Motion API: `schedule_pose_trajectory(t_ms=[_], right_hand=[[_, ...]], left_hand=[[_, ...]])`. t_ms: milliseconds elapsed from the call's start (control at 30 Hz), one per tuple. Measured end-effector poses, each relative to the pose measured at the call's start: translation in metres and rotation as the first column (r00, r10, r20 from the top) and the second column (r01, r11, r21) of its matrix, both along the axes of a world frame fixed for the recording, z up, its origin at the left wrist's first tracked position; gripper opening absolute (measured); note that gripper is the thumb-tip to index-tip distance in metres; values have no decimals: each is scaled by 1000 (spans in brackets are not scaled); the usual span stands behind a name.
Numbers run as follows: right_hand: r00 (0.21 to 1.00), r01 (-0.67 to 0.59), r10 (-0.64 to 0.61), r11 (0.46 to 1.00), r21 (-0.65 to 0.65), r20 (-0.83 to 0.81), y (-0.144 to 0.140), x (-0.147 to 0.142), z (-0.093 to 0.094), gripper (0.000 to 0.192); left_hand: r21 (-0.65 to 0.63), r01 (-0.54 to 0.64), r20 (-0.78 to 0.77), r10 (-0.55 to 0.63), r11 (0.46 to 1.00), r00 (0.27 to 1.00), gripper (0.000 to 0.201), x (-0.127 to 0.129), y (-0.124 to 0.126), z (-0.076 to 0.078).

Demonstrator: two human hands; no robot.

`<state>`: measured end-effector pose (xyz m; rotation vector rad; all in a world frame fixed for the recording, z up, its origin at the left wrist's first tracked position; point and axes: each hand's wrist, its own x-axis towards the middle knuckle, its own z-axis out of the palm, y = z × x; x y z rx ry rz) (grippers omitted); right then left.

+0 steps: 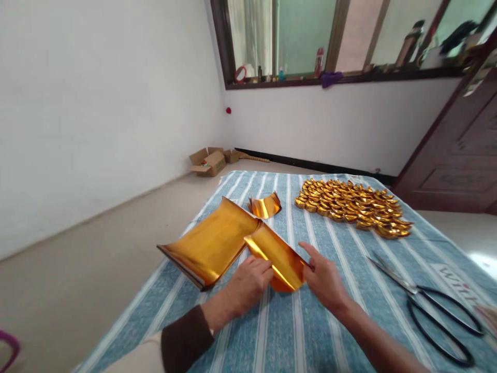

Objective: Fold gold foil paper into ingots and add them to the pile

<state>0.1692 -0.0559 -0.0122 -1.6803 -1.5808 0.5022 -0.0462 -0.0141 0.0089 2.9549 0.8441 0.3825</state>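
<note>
Two hands on one gold foil sheet, mid-tabletop, beside foil stack. Left hand fingers pressed flat on sheet, pinning near edge. Right hand fingers apart, thumb apparently under right edge, lifting curl. Folded gold ingots heaped farther back; scissors right, out of way.

A single camera worn on the person's head looks forward and steeply down over a striped cloth spread on the floor, close enough that both forearms enter from the bottom edge. The near edge of the cloth lies just under the lens, its far edge toward a white wall with a window. Wide-angle bending shows at the sides, and there is no second view.
</note>
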Motion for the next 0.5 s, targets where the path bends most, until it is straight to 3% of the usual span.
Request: schedule_pose_trajectory(t_ms=[100,167,233,300,400,500], right_hand=[[998,-5,2,999,-45,-63,-60,28,-3,52],[994,-70,67,997,-39,-83,-92,47,-4,50],[982,-187,188,981,-49,18,-113,67,-3,45],[933,-303,297,953,3,203,-123,86,-1,56],[830,-404,345,913,47,438,-121,103,4,81],[748,-466,417,884,-39,516,-111,104,11,65]], left_hand=[[-87,198,44,-195,976,980,20,19,-19,-1],[-155,311,84,-301,938,950,20,28,-31,0],[-218,377,121,-359,900,926,21,32,-38,1],[-268,406,157,-376,874,913,21,34,-42,0],[-311,420,225,-363,852,904,22,32,-43,-2],[-318,422,290,-337,849,896,23,31,-42,-5]])
